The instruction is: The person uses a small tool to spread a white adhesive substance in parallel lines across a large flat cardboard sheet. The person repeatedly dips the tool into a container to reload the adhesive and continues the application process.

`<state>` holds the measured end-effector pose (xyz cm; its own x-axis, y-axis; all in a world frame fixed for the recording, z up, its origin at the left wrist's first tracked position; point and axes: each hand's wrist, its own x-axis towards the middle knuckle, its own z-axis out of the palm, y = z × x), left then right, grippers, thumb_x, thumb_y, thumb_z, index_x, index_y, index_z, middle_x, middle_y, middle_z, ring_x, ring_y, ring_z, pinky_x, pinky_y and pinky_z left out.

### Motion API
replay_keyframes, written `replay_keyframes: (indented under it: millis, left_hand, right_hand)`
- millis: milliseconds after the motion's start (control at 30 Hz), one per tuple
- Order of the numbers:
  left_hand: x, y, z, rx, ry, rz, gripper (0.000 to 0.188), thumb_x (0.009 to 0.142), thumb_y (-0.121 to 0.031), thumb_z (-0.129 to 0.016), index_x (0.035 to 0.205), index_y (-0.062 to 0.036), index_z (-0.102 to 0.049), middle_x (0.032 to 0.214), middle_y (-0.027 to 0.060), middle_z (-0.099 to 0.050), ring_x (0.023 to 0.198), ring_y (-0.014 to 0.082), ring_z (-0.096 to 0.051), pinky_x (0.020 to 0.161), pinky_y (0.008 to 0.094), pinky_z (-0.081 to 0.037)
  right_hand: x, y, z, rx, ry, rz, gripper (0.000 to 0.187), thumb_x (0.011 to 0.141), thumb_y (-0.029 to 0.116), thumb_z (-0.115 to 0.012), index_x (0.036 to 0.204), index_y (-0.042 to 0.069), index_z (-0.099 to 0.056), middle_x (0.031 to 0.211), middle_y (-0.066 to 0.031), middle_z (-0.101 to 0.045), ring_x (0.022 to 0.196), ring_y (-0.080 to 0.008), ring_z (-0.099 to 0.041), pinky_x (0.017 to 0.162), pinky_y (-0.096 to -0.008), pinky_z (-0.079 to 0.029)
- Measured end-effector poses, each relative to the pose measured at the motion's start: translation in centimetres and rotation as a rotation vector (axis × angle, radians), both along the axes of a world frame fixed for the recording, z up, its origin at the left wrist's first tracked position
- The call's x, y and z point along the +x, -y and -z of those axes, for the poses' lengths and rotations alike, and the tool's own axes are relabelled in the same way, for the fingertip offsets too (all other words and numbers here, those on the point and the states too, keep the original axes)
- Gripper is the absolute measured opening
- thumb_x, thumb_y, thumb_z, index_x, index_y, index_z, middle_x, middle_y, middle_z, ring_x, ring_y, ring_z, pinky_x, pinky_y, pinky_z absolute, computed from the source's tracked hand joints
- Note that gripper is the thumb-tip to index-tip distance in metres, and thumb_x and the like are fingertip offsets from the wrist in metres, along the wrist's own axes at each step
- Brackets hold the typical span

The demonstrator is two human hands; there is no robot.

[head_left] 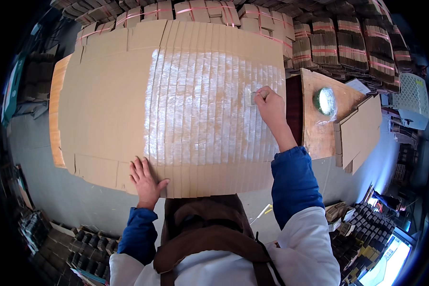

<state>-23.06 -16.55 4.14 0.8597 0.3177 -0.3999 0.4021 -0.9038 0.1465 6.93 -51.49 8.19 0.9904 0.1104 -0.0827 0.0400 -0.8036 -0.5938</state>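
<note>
Overlapping cardboard sheets are fanned out across the table before me, their edges stepped in narrow strips. A wet, shiny white coat that looks like glue covers the middle of these strips. In my right hand, fingers closed, is a small flat brush, its tip on the coated strips near the right side. My left hand lies flat with fingers spread on the near edge of the cardboard. A green-rimmed bowl with shiny white contents stands to the right of my right hand.
The bowl stands on a wooden board, with folded cardboard pieces at its right end. Strapped cardboard bundles are stacked along the far side. A white plastic crate stands at far right. More stacks lie behind me.
</note>
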Motion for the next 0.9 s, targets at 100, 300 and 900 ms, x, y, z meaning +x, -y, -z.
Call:
replay_keyframes:
  millis: [100, 300, 900]
  left_hand:
    - [0.0, 0.2, 0.4, -0.017, 0.013, 0.014, 0.119, 0.065, -0.05, -0.085, 0.154, -0.0032, -0.023, 0.161, 0.0232, -0.016, 0.147, 0.0482, -0.014, 0.112, 0.0653, -0.021]
    - [-0.1, 0.0, 0.2, 0.004, -0.004, 0.006, 0.12, 0.065, -0.051, -0.085, 0.155, -0.0036, -0.021, 0.161, 0.0235, -0.016, 0.147, 0.048, -0.014, 0.111, 0.0659, -0.021]
    - [0.2, 0.4, 0.1, 0.002, -0.006, 0.008, 0.12, 0.063, -0.047, -0.087, 0.154, -0.0028, -0.023, 0.161, 0.0235, -0.018, 0.147, 0.0465, -0.016, 0.114, 0.0604, -0.02]
  right_hand:
    - [-0.6, 1.9, 1.2, -0.055, -0.04, -0.013, 0.015, 0.088, 0.017, -0.064, 0.092, 0.002, -0.065, 0.082, -0.0212, -0.068, 0.078, -0.0396, -0.067, 0.07, -0.0468, -0.053]
    - [2.4, -1.6, -0.7, 0.028, 0.045, 0.029, 0.015, 0.087, 0.017, -0.064, 0.091, 0.002, -0.064, 0.081, -0.0216, -0.067, 0.079, -0.04, -0.067, 0.07, -0.0475, -0.053]
    - [-1.4, -0.2, 1.1, -0.054, -0.089, -0.07, 0.016, 0.087, 0.018, -0.064, 0.096, 0.005, -0.068, 0.088, -0.021, -0.069, 0.084, -0.0401, -0.066, 0.075, -0.0449, -0.053]
